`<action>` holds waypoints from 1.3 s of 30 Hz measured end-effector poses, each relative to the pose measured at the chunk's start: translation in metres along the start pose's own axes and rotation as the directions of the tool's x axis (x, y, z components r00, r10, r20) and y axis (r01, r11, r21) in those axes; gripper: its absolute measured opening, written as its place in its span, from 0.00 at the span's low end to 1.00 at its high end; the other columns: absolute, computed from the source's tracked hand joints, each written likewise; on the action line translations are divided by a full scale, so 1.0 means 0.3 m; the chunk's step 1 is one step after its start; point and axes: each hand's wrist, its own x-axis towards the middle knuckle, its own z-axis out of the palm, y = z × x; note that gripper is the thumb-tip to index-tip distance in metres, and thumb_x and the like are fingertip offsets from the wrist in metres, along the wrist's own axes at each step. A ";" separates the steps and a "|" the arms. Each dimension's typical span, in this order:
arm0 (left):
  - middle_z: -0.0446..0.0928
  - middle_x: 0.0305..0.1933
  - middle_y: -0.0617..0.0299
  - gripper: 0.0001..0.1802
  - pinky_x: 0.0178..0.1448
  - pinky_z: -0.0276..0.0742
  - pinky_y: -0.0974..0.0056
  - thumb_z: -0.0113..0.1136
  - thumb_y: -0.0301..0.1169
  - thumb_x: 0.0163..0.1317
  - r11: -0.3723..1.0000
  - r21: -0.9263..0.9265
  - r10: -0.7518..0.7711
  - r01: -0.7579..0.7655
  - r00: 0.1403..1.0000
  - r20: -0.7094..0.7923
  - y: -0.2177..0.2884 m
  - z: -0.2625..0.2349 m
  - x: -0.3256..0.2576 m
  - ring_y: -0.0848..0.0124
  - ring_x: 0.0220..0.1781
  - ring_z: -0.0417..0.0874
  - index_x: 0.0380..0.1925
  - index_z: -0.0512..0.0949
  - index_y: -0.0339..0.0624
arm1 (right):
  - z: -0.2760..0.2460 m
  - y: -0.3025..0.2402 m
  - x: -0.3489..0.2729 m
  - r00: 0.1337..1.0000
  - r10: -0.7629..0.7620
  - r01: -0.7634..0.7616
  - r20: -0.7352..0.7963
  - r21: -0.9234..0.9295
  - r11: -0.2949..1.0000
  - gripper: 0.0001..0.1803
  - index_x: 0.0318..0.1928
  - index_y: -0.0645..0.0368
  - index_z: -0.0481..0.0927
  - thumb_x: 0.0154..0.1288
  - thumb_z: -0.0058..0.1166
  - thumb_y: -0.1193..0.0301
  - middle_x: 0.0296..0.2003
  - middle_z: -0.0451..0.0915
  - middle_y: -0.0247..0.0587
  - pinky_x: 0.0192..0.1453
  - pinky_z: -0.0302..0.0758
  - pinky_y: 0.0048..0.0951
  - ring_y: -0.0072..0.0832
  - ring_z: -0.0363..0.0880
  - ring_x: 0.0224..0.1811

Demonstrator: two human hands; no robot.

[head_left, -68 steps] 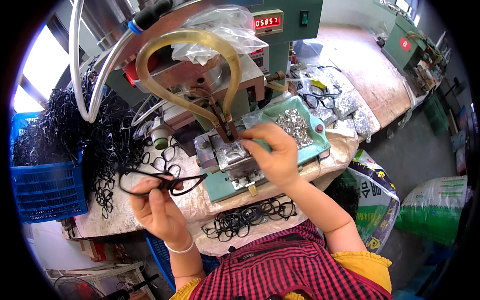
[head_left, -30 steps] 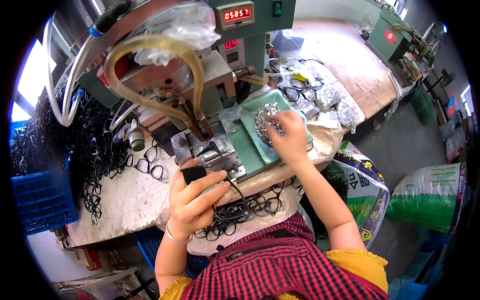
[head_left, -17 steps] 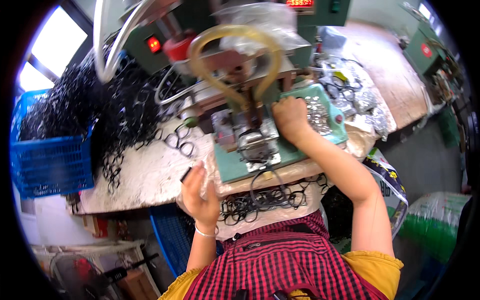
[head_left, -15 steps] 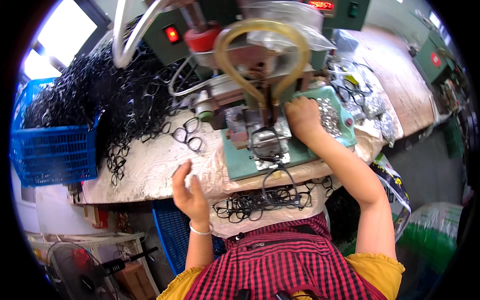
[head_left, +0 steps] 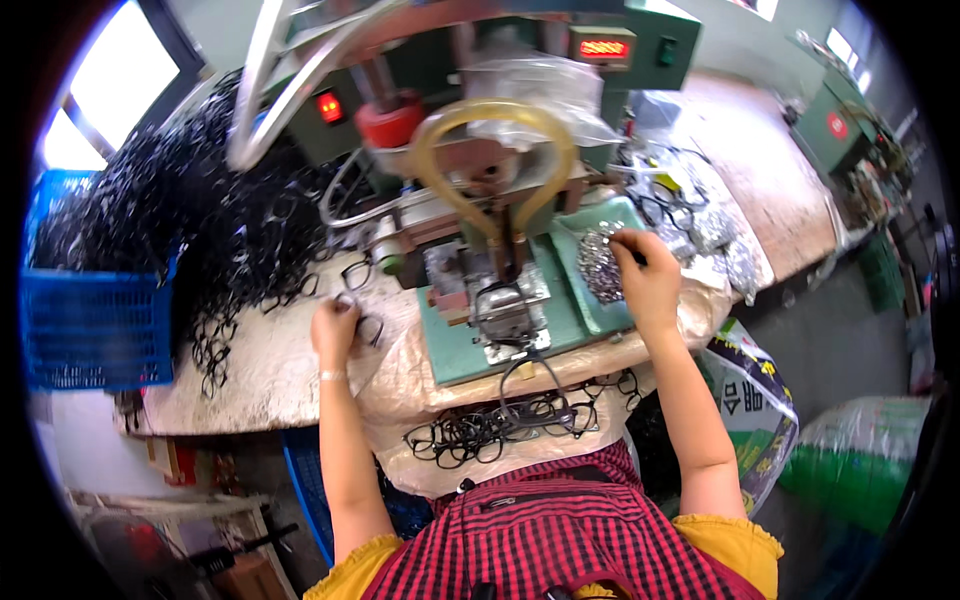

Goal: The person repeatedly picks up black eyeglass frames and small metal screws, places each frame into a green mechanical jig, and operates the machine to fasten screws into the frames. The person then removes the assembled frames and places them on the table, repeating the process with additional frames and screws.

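My left hand has the fingers curled at a black glasses frame on the bench; with the blur I cannot tell if they grip it. If it hooks on a neighbouring ring, both could be dragged. My right hand brings its fingertips together above small metal pieces; whether one is held, I cannot see. A loose pinch could drop it. These pieces lie heaped inside the green tray. Between the hands, a second frame rests on the metal fixture, partly overhanging; a bump could shift it. Farther left, the blue basket overflows with tangled black frames.
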 end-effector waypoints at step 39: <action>0.86 0.45 0.67 0.15 0.55 0.79 0.50 0.74 0.29 0.47 0.069 -0.330 0.927 -0.941 0.183 -0.326 0.698 -0.318 -0.600 0.65 0.40 0.84 0.39 0.89 0.50 | 0.012 -0.110 -0.034 0.991 0.119 -0.130 0.068 0.188 0.974 0.22 0.56 0.63 0.80 0.60 0.57 0.80 0.51 0.84 0.47 0.65 0.72 0.34 0.36 0.81 0.58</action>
